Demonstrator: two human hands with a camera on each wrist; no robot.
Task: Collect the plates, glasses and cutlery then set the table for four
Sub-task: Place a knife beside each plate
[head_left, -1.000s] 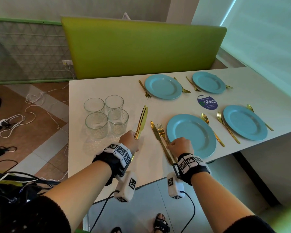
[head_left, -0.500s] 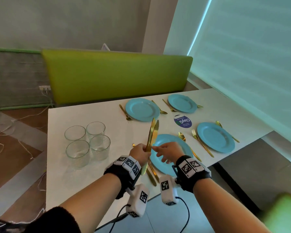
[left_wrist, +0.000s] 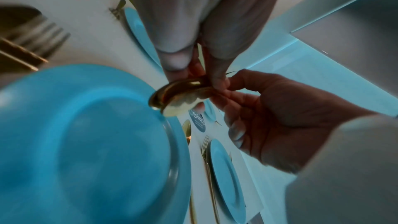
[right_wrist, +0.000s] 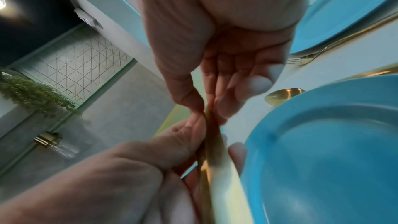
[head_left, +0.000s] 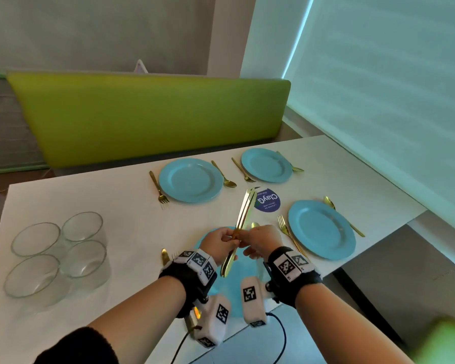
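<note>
My left hand (head_left: 225, 239) grips a bundle of gold knives (head_left: 243, 219) by the handles, blades pointing up and away, above the near blue plate (head_left: 230, 287). My right hand (head_left: 248, 240) pinches the same knives (right_wrist: 212, 159) between thumb and forefinger, just above the left hand's (right_wrist: 150, 151) grip. In the left wrist view the knife handle ends (left_wrist: 178, 96) stick out below my left hand's fingers (left_wrist: 178, 57), with the right hand (left_wrist: 269, 108) beside them. Three more blue plates (head_left: 191, 179) (head_left: 266, 165) (head_left: 322, 229) lie on the white table (head_left: 116, 206), with gold forks and spoons beside them.
Several empty glasses (head_left: 58, 253) stand grouped at the table's left. A knife tip and fork (head_left: 164, 256) lie left of the near plate, a spoon (right_wrist: 284, 94) right of it. A round blue sticker (head_left: 269, 202) marks the table middle. A green bench back (head_left: 147, 116) runs behind.
My right hand left the cutlery beside the near plate and rose to pinch the knives. The left hand carried the knives rightward over the near plate.
</note>
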